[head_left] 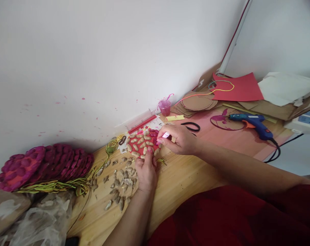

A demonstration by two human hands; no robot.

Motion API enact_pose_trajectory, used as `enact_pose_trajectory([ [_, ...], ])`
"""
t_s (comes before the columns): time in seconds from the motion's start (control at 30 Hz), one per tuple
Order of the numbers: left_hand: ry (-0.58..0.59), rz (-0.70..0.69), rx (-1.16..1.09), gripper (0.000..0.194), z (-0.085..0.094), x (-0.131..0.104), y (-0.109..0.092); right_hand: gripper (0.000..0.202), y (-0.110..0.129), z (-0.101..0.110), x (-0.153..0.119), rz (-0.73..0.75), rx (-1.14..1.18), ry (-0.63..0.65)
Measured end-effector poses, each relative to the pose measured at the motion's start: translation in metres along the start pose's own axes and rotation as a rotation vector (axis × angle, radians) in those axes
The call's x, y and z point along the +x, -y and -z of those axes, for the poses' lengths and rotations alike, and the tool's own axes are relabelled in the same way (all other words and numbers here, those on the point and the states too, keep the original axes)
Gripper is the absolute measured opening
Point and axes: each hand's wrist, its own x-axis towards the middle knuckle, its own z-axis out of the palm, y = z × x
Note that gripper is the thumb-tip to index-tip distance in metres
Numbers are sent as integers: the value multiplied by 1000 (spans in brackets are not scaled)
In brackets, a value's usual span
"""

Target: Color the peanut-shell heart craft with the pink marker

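Note:
Near the wall, a round red disc (141, 146) has peanuts in their shells spread over its face. Several peanuts at its upper right edge are coated magenta; the others are bare tan. My left hand (146, 171) grips the disc's near edge, thumb on top. Over the disc's right side, my right hand (182, 139) is closed around a white-handled paintbrush (166, 135), its tip against the magenta peanuts. My fingers hide most of the brush. Loose peanuts and shells (121, 181) lie on the wooden table (180, 194) beside my left hand.
Magenta peanut discs (47, 162) with green-yellow cords lean in a row at left, behind plastic bags (44, 218). A cup of magenta paint (165, 107) stands by the wall. Black-handled scissors (192, 126), cardboard circles (198, 101) and a blue glue gun (257, 124) lie rightward.

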Motion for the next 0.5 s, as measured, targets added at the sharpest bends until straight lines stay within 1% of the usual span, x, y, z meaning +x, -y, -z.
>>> enact_pose_trajectory([
  [0.17,-13,8,-21,52,0,0,0,15,0,0,0,3,5,-21],
  [0.33,-2,16,-22,52,1,0,0,16,0,0,0,16,-3,9],
  [0.5,-9,3,42,54,2,1,3,15,0,1,1,-15,12,-40],
])
